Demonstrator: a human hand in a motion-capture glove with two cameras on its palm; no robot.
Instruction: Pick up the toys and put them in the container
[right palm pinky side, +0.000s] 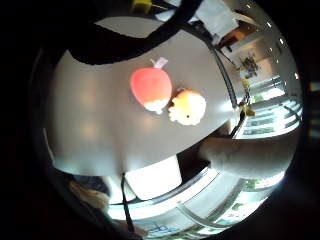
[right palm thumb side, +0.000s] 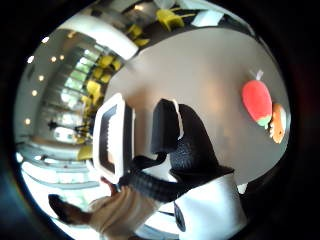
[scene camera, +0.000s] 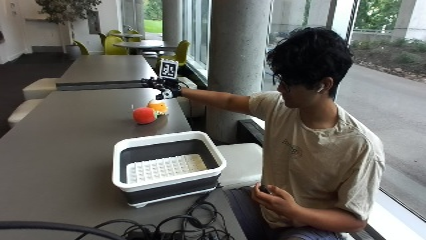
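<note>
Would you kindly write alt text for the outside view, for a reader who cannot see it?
A seated person stretches their gloved right hand out above a red toy and an orange toy lying side by side on a long grey table. Nearer the camera on that table stands an empty white-rimmed container; the bare hand rests in the person's lap.

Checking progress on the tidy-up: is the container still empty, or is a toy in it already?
Empty. The outside view shows only the bare white grid floor inside the container; the red toy and the orange toy both lie on the table beyond it.
</note>
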